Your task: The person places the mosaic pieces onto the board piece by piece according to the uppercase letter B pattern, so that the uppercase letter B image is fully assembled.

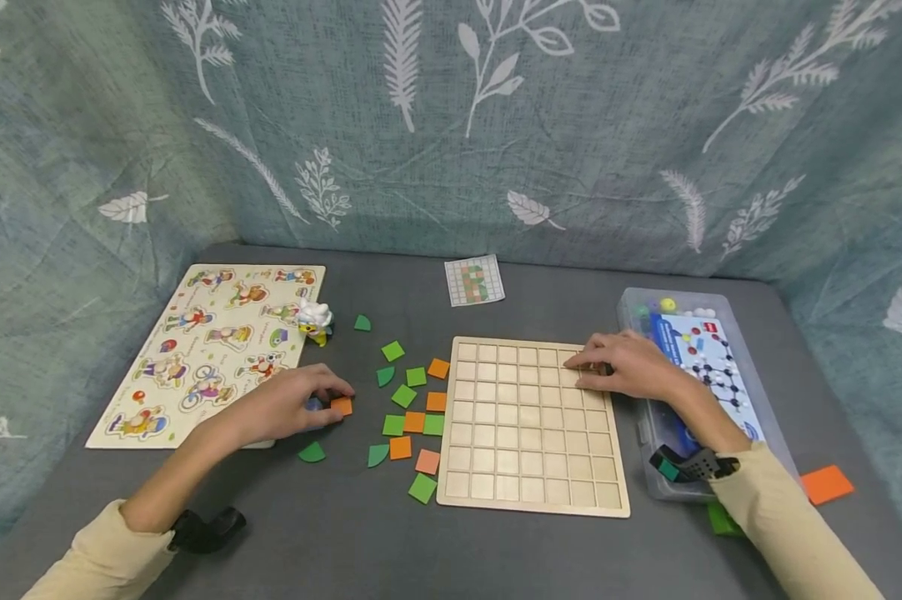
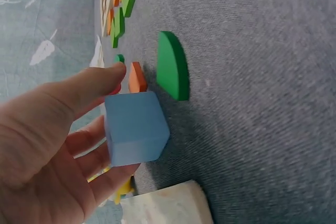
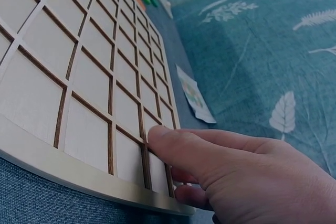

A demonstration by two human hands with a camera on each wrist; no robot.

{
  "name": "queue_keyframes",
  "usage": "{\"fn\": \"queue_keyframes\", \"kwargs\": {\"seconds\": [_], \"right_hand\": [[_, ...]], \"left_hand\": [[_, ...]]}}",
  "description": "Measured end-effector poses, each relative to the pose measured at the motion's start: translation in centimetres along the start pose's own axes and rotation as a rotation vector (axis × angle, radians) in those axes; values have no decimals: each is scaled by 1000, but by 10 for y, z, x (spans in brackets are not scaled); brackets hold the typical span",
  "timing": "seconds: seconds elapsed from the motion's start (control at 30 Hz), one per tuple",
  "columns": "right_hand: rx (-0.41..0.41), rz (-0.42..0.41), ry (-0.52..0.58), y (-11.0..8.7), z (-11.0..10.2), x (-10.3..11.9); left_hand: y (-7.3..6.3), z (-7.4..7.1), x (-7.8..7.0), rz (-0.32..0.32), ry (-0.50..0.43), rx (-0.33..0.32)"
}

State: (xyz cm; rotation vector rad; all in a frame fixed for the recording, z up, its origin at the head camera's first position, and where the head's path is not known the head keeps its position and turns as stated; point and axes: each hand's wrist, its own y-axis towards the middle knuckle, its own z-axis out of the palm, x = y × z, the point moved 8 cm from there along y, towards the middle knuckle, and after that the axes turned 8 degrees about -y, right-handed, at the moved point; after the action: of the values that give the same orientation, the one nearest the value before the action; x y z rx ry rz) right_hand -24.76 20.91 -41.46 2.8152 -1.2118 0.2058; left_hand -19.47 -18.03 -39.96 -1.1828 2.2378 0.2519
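My left hand (image 1: 295, 402) is at the left of the loose tiles. Its thumb and index fingertips are right at an orange square tile (image 1: 342, 406); I cannot tell whether they pinch it. A blue block (image 2: 137, 128) sits under the palm, between the thumb and the other fingers, and shows only partly from above. Beside it on the cloth lies a green quarter-round tile (image 2: 172, 66). Over at the upper right corner of the wooden grid board (image 1: 529, 425), my right hand (image 1: 627, 363) rests with bent, relaxed fingers. Its thumb lies over a cell, and nothing shows in its grasp.
Several green and orange tiles (image 1: 413, 423) lie left of the board. A pattern card (image 1: 474, 281) is behind it. At left are a picture puzzle board (image 1: 226, 333) and a small figurine (image 1: 314, 318). A clear plastic box (image 1: 649, 479) stands under the right forearm, with an orange piece (image 1: 828, 485) beyond.
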Motion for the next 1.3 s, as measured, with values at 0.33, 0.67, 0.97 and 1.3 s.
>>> {"fn": "queue_keyframes", "kwargs": {"seconds": [0.33, 0.67, 0.97, 1.3], "right_hand": [[-14, 17, -3, 4, -2, -1], [-42, 9, 2, 4, -2, 1], [-100, 18, 7, 6, -3, 3], [-150, 78, -29, 8, -4, 3]], "left_hand": [[1, 1, 1, -54, 45, -29], [3, 0, -5, -77, 51, -71], [5, -12, -12, -64, 16, -175], [18, -6, -26, -4, -19, -188]]}}
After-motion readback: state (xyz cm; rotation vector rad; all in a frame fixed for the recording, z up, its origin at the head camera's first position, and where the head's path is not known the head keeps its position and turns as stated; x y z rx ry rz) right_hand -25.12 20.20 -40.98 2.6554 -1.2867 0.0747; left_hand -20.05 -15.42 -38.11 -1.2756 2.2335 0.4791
